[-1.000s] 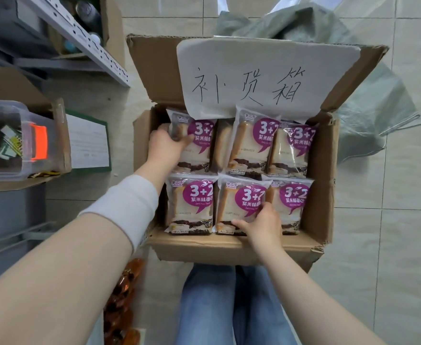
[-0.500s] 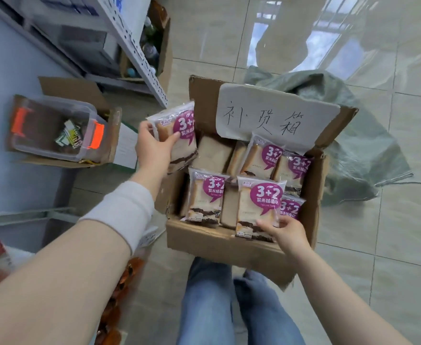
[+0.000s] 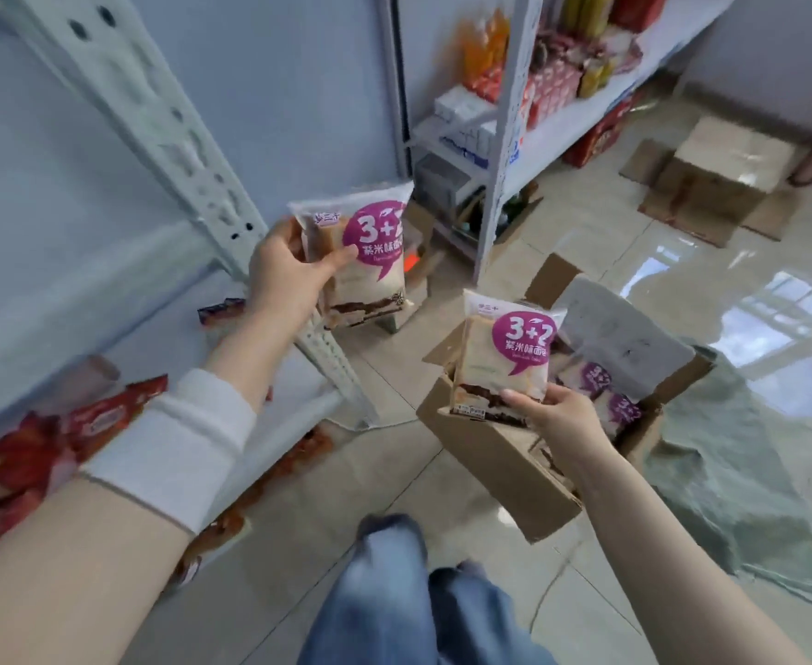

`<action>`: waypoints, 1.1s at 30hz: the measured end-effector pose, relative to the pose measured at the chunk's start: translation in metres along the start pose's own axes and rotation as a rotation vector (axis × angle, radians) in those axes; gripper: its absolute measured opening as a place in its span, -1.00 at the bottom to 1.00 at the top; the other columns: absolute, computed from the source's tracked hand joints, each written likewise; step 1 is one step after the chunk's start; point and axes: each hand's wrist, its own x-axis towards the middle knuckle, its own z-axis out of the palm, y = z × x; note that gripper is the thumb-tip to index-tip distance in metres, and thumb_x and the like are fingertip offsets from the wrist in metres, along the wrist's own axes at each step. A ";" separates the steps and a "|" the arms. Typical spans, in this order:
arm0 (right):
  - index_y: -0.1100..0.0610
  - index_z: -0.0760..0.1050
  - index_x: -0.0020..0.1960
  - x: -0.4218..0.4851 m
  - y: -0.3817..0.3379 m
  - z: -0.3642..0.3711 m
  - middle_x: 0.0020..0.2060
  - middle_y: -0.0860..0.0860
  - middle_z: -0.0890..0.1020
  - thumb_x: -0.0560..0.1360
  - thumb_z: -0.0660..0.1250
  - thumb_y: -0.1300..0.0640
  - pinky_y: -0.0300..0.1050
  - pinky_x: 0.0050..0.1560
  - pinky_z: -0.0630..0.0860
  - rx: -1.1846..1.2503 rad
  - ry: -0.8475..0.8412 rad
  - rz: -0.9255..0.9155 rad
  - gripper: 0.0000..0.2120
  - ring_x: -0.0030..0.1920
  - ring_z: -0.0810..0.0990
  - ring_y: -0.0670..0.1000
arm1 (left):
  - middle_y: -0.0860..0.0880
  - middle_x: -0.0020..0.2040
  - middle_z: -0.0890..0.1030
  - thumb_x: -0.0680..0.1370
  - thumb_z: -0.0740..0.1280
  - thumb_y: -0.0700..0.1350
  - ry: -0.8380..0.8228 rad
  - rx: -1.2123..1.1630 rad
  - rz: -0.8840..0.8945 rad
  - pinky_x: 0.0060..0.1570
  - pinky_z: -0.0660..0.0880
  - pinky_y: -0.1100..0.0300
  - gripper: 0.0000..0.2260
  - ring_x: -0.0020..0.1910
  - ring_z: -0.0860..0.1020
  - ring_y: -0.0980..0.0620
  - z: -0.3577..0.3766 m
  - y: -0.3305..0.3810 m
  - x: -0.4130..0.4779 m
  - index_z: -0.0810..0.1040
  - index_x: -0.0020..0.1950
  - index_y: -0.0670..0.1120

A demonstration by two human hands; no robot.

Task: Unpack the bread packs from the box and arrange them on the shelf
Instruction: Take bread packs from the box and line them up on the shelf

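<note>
Both packs are now clear of the box [image 3: 490, 453]: half a second ago the right hand [image 3: 557, 419] was only starting to lift its pack and the left hand [image 3: 284, 276] held its own at the rim. The left grip clasps one bread pack [image 3: 365, 261] upright in the air, just beside the post of the white shelf [image 3: 121, 103], while the right grip pinches the bottom edge of a second bread pack [image 3: 504, 357] above the open box on the tiled floor. Each clear wrapper shows pale sliced bread with a dark filling band and a purple bubble reading "3+2"; more packs [image 3: 600, 381] lie in the box.
</note>
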 end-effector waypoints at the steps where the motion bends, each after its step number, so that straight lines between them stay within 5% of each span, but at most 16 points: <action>1: 0.17 0.61 -0.02 -0.012 -0.013 0.013 -0.22 -0.01 0.72 0.30 0.52 0.09 -0.29 -0.33 0.56 -0.022 -0.033 -0.029 -0.70 -0.23 0.70 -0.03 | 0.01 -0.02 0.64 0.33 0.51 -0.05 0.036 -0.004 0.021 -0.03 0.52 0.17 -0.68 -0.04 0.61 0.03 -0.029 0.007 -0.009 0.52 0.02 0.01; 6: 0.12 0.59 -0.08 -0.065 -0.062 0.096 -0.19 0.01 0.71 0.31 0.49 0.10 -0.18 -0.19 0.58 -0.154 -0.197 -0.191 -0.79 -0.18 0.68 0.00 | 0.18 -0.13 0.60 0.37 0.49 -0.07 0.199 -0.003 0.116 -0.14 0.46 0.36 -0.76 -0.13 0.57 0.26 -0.163 0.019 -0.045 0.50 -0.05 0.05; 10: 0.10 0.61 -0.16 -0.102 -0.095 0.187 -0.35 -0.11 0.71 0.33 0.48 0.22 -0.42 -0.39 0.49 -0.181 -0.347 -0.367 -0.90 -0.35 0.65 -0.18 | 0.18 -0.15 0.62 0.36 0.49 -0.10 0.362 -0.053 0.108 -0.20 0.48 0.47 -0.79 -0.21 0.58 0.36 -0.269 0.001 -0.059 0.51 -0.11 0.08; 16: 0.07 0.63 -0.19 -0.115 -0.153 0.325 -0.27 -0.04 0.72 0.29 0.50 0.21 -0.14 -0.16 0.59 -0.197 -0.449 -0.517 -0.88 -0.21 0.70 -0.03 | -0.08 -0.15 0.59 0.27 0.51 -0.02 0.515 -0.093 0.053 -0.11 0.45 0.04 -0.65 -0.19 0.52 0.03 -0.390 -0.044 -0.031 0.52 -0.07 -0.15; 21: 0.02 0.60 -0.21 -0.059 -0.221 0.421 -0.34 -0.13 0.70 0.31 0.50 0.18 -0.23 -0.17 0.54 -0.153 -0.443 -0.600 -0.88 -0.26 0.67 -0.12 | -0.20 -0.06 0.54 0.22 0.48 0.06 0.501 -0.166 0.020 0.10 0.44 -0.24 -0.45 -0.10 0.49 -0.04 -0.427 -0.066 0.046 0.47 0.03 -0.27; 25: 0.08 0.58 -0.14 0.018 -0.282 0.503 -0.26 -0.06 0.68 0.32 0.49 0.23 -0.16 -0.06 0.56 -0.155 -0.469 -0.655 -0.84 -0.20 0.64 -0.03 | -0.01 -0.09 0.64 0.34 0.50 -0.12 0.504 -0.163 0.028 0.11 0.50 -0.15 -0.78 -0.08 0.59 -0.01 -0.445 -0.087 0.137 0.54 -0.10 0.03; 29: -0.01 0.58 -0.23 0.084 -0.328 0.575 -0.37 -0.20 0.68 0.31 0.51 0.14 -0.39 -0.29 0.52 -0.208 -0.496 -0.715 -0.88 -0.32 0.63 -0.23 | -0.15 -0.03 0.63 0.34 0.49 -0.11 0.524 -0.128 0.051 0.08 0.50 -0.14 -0.77 -0.05 0.57 -0.07 -0.458 -0.106 0.220 0.52 -0.08 0.01; 33: -0.04 0.59 -0.25 0.134 -0.366 0.639 -0.33 -0.25 0.68 0.31 0.51 0.15 -0.46 -0.32 0.49 -0.245 -0.555 -0.776 -0.86 -0.29 0.63 -0.27 | 0.15 -0.15 0.63 0.36 0.49 -0.17 0.574 -0.172 0.097 -0.13 0.56 0.24 -0.74 -0.16 0.61 0.20 -0.475 -0.127 0.294 0.50 -0.10 0.10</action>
